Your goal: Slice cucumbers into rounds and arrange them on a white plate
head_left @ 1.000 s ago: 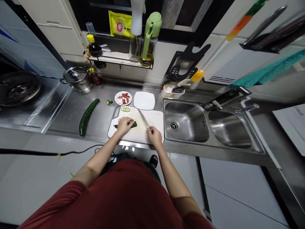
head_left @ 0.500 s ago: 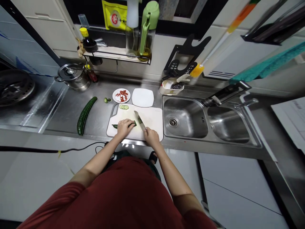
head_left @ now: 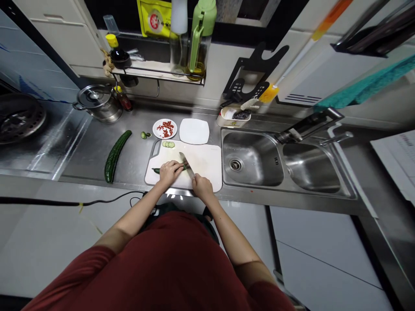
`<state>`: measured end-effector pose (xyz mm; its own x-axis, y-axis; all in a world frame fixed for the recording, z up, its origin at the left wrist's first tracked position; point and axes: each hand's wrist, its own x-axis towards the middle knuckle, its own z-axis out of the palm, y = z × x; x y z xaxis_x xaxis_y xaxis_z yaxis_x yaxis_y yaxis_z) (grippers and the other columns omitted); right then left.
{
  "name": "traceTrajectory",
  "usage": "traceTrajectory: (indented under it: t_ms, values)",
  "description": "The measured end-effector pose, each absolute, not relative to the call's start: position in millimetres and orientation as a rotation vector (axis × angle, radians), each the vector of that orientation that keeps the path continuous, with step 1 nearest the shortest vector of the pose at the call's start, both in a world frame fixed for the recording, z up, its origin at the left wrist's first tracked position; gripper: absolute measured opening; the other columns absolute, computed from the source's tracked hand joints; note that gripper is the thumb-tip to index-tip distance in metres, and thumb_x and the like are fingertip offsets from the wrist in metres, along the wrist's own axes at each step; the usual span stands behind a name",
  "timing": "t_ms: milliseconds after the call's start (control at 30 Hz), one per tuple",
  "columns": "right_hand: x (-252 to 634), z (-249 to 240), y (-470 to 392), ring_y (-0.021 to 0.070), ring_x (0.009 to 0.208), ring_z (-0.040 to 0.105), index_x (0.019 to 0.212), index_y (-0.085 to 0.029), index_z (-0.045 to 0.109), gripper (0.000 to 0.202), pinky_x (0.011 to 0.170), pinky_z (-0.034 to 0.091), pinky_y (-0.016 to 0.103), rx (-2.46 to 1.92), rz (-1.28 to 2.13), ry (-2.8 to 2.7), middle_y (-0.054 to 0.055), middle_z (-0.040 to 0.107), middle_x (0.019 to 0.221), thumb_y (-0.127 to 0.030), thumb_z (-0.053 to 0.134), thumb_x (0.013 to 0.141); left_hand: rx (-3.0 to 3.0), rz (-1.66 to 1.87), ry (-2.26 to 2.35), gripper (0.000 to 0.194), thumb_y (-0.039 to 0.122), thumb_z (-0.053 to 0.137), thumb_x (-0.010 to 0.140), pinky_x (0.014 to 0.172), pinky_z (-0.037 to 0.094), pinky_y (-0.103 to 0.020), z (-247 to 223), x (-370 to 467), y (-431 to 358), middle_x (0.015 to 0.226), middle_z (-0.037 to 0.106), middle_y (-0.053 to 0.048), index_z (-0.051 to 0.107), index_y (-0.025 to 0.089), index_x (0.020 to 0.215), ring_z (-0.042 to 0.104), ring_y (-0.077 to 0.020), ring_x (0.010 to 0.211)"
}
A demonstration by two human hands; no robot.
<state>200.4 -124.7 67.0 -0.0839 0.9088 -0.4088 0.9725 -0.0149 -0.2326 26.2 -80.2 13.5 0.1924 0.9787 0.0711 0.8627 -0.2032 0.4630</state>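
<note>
My left hand is closed over a cucumber that lies on the white cutting board; most of the cucumber is hidden under the fingers. In my right hand is the handle of a kitchen knife, whose blade touches the cucumber's right end beside my left fingertips. A few pale cucumber slices lie at the board's upper left. Behind the board stand a plate of chopped red pieces and a bare white plate.
A whole cucumber lies on the steel counter to the left, with cut-off ends nearby. Further back is a lidded pot. The double sink borders the board on the right. A shelf with bottles hangs above.
My right hand has moved the knife slightly left, bringing its blade from beside the cucumber to its cut end. My left hand stays in place on the cucumber.
</note>
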Motion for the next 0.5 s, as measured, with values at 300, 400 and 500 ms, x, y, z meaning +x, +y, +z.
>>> traceTrajectory:
  t_ms: [300,400,500]
  values:
    - [199.8,65.9,-126.0,0.024,0.091,0.064,0.109,-0.016,0.054,0.027,0.076,0.042,0.03,2.031,-0.683,2.131,0.012,0.068,0.096,-0.027,0.032,0.097,2.187,0.521,1.718,0.032,0.043,0.044,0.092,0.083,0.039,-0.033,13.5,26.0,-78.9,0.102,0.065,-0.005,0.07,0.032,0.107,0.057,-0.02,0.095]
    - [199.5,67.0,-125.5,0.0237,0.091,0.064,0.108,-0.016,0.054,0.027,0.076,0.042,0.03,2.026,-0.697,2.12,0.013,0.068,0.096,-0.027,0.031,0.097,2.181,0.518,1.722,0.031,0.043,0.045,0.091,0.084,0.039,-0.033,13.9,26.4,-78.8,0.103,0.065,-0.005,0.07,0.032,0.107,0.057,-0.0201,0.095]
    - [199.5,68.1,-124.9,0.0238,0.091,0.064,0.109,-0.016,0.054,0.027,0.076,0.042,0.03,2.026,-0.702,2.116,0.012,0.068,0.096,-0.027,0.032,0.097,2.172,0.501,1.73,0.031,0.043,0.045,0.091,0.084,0.039,-0.033,14.2,26.9,-78.9,0.104,0.065,-0.005,0.07,0.031,0.107,0.057,-0.0205,0.097]
